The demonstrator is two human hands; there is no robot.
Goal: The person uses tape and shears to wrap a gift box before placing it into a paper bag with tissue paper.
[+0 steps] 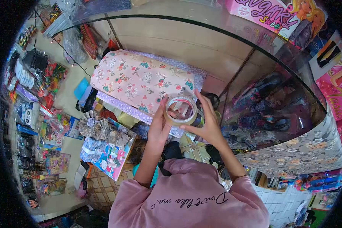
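Note:
A roll of clear tape (169, 118) is held upright between my two hands, with its round opening facing up toward the camera. My left hand (159, 123) grips the left side of the roll. On the right side, my right hand (206, 122) is curved round it, thumb at the lower edge and fingers reaching up past the rim. Behind the roll lies a long bundle wrapped in pink floral paper (140, 78), resting on purple patterned paper (119, 106).
A curved glass shelf edge (201, 26) arches over the far side. Packaged goods (55, 133) hang at the left. Bows and a colourful picture package (112, 157) sit left of my forearm. Grey floral material (300, 148) stands at the right.

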